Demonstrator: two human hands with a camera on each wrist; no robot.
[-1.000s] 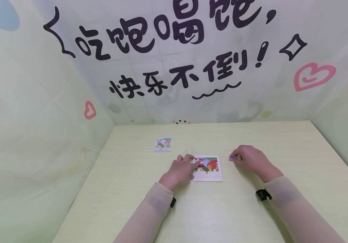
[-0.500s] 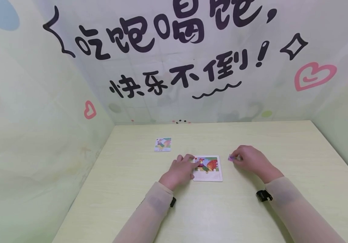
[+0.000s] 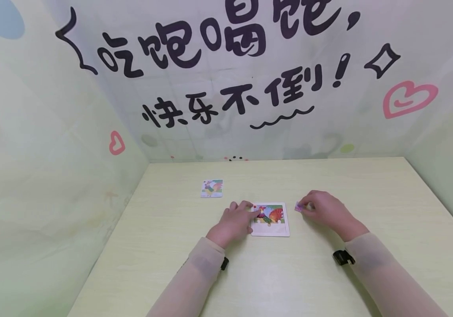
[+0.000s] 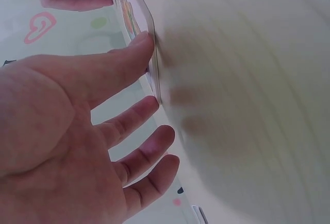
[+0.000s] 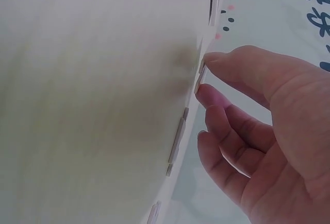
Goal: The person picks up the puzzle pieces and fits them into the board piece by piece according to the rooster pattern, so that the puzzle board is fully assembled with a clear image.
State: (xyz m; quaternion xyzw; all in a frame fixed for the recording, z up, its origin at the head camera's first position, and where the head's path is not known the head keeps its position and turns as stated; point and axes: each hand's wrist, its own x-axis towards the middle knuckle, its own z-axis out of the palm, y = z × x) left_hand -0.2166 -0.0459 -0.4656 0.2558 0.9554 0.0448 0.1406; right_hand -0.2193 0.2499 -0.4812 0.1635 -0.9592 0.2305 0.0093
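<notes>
I'm at a screened-off, booth-like spot; which sort of building it stands in I can't tell. 3 pale walls with the look of creased, printed sheeting hem in my pale yellow wood-grain surface (image 3: pixel 151 237): the white back wall (image 3: pixel 210 149) at the far edge, the pale green left wall (image 3: pixel 52 176) and pale green right wall (image 3: pixel 444 152) beside the side edges. Bold black cartoonish Chinese lettering (image 3: pixel 240 102) in 2 lines, a large pink outlined heart (image 3: pixel 403 104) beyond the far right corner and a small pink outlined heart (image 3: pixel 117 143) near the far left corner make it cheerful.
</notes>
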